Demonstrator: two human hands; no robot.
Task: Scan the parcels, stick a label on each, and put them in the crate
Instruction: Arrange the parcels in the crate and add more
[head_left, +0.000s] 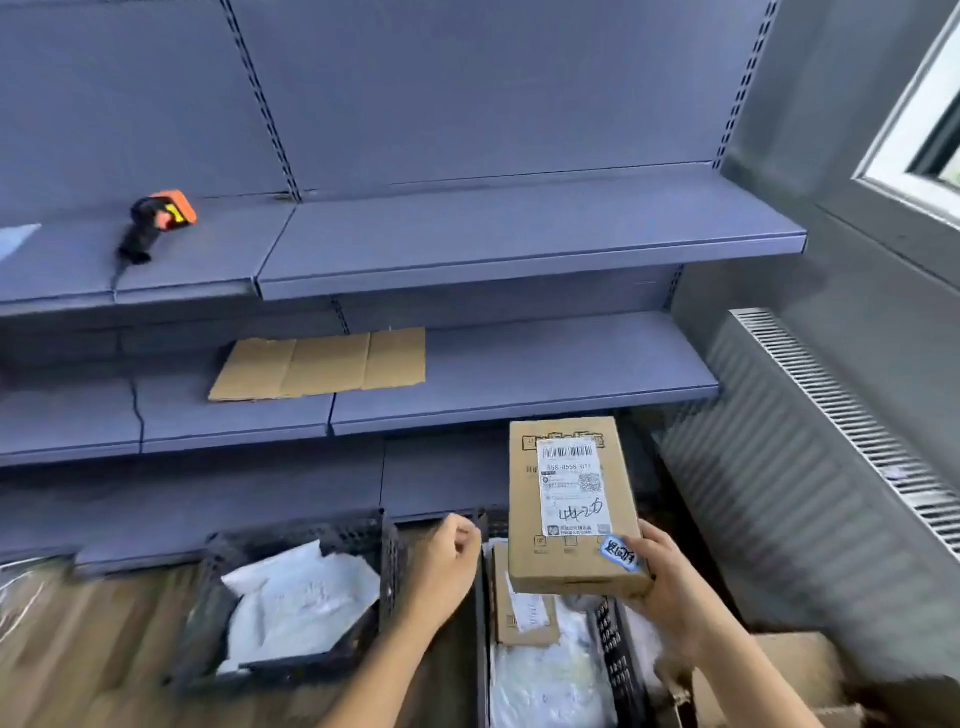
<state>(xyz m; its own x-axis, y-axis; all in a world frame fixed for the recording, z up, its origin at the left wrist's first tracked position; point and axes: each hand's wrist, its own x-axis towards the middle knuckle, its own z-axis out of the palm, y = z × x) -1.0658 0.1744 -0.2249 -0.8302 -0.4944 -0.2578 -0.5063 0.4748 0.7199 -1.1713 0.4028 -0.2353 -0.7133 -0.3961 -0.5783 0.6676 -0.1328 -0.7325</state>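
Parcel (524, 509) lengthwise away, label (571, 486) up, grasped in right hand (670, 587); left hand (451, 553) clenched.

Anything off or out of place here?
Minor only. The blue label sits crooked at the near right corner of the box held by the right hand. A flattened cardboard sheet lies slightly askew on the middle shelf. No damage or spills visible.

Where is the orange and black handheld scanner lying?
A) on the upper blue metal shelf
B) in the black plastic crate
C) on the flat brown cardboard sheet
A: the orange and black handheld scanner lies on the upper blue metal shelf.
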